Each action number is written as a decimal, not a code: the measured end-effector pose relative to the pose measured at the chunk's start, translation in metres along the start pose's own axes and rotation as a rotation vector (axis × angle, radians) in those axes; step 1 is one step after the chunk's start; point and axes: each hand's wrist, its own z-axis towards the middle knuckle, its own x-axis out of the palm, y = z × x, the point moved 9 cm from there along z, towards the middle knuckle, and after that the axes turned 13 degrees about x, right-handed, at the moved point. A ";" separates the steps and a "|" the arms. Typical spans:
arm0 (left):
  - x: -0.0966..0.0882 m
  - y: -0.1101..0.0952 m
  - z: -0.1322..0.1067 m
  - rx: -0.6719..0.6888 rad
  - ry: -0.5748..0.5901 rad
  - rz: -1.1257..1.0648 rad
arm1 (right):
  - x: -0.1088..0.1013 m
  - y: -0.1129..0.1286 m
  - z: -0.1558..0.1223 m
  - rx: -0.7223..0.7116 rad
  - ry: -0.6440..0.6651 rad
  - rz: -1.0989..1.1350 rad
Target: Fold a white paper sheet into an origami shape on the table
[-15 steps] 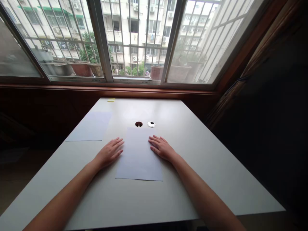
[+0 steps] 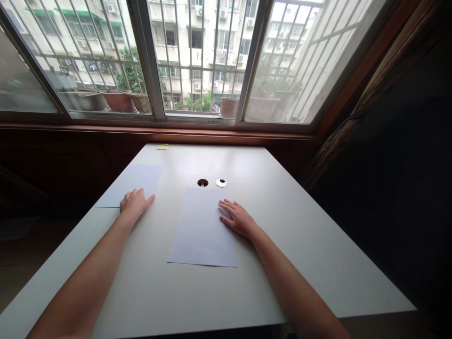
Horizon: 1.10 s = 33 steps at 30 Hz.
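the left hand point(image 2: 136, 203), grip unclear, is over the near edge of the far-left sheet point(image 2: 131, 181). well apart, the right hand point(image 2: 239, 219) lies open across the right edge of the middle sheet point(image 2: 202, 230), lengthwise near to far.

— What colour is the central rectangular paper sheet point(image 2: 201, 233)?
— Plain pale lavender, same as the left-hand rectangular paper sheet point(image 2: 139, 178).
— The smooth counter point(image 2: 303, 226)?
— Greyish white, with a flat yellow slip point(image 2: 162, 148) and a silvery round cap point(image 2: 218, 183), black in its middle.
— And the wooden sill point(image 2: 197, 135)?
— Reddish brown.
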 end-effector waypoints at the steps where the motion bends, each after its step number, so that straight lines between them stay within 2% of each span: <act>1: -0.001 -0.001 -0.001 0.003 0.003 0.020 | 0.000 0.000 0.000 -0.001 -0.003 0.005; 13: -0.006 -0.013 0.001 -0.009 0.080 0.177 | 0.000 -0.001 0.002 0.001 -0.009 0.004; 21: -0.009 -0.025 -0.001 0.038 0.067 0.252 | -0.001 -0.001 0.002 -0.008 -0.018 0.007; 26: -0.013 -0.025 -0.003 0.063 0.064 0.274 | -0.001 0.000 0.001 -0.008 -0.020 0.000; 33: -0.011 -0.024 0.000 0.048 0.117 0.259 | -0.001 0.000 0.001 -0.003 -0.018 0.002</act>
